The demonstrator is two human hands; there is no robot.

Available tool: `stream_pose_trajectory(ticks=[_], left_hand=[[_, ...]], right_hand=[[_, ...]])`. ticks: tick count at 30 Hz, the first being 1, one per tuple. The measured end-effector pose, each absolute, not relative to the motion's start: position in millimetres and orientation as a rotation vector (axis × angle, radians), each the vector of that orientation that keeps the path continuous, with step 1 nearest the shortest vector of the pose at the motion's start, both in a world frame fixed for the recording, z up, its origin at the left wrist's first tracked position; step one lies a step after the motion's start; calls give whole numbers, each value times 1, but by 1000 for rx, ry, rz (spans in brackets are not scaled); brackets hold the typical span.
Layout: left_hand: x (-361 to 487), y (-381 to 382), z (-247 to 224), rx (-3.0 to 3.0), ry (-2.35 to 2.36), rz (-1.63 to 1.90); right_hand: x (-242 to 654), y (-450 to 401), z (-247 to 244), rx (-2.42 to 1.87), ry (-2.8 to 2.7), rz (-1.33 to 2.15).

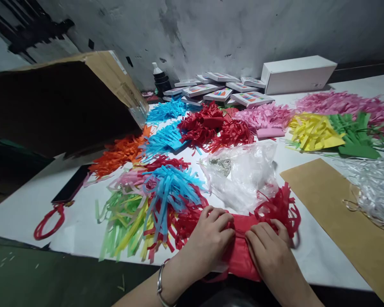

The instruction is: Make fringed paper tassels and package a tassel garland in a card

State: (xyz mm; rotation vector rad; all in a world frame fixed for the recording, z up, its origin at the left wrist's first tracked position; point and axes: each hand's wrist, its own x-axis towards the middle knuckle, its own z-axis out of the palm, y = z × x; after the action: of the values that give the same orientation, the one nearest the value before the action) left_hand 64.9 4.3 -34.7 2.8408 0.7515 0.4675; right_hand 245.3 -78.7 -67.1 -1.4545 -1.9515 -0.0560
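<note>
A folded red tissue paper tassel (240,251) lies at the table's front edge, with fringed strips spreading out on both sides of its plain middle. My left hand (211,238) bends its fingers onto the left part of that middle. On the right part, my right hand (269,243) presses with curled fingers, and both hands grip the paper. Just beyond sits a clear plastic bag (249,175) with a small bundle of thin silvery strands (222,165) in it. Left of my left hand, a blue fringed tassel (173,187) rests on green, yellow and red strips.
A phone (72,185) with a red strap lies left, near a large open cardboard box (115,81). Flat printed boxes (201,89), a bottle (160,79) and a white box (299,74) line the wall. Brown paper (336,204) and clear cord (376,192) lie right.
</note>
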Motion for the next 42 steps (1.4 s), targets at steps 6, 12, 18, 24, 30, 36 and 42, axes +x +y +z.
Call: stream_pose_trajectory(ticks=[6,12,18,24,30,36,42], left_hand=[[67,5,-40,2841,690,492],[69,1,-41,2760,696,578],[64,-2,-45,2600,833,629],[68,-5,-42,2552,845,597],[72,-8,-34,2487,958,490],[83,-8,-33,2499,1134,369],[82,-3,-37,2719,1017,294]], right_hand=[[242,-75,-70,-1463,-1910,-12],[239,-75,-71,-1405,-1930,-8],[256,-81,-75,-1430,-1902,46],[261,-87,-76,-1417,-1867,38],[259,-84,-70,-1470,-1796,168],[249,-81,-63,-1718,-1756,84],[247,-76,-66,-1760,-1851,-10]])
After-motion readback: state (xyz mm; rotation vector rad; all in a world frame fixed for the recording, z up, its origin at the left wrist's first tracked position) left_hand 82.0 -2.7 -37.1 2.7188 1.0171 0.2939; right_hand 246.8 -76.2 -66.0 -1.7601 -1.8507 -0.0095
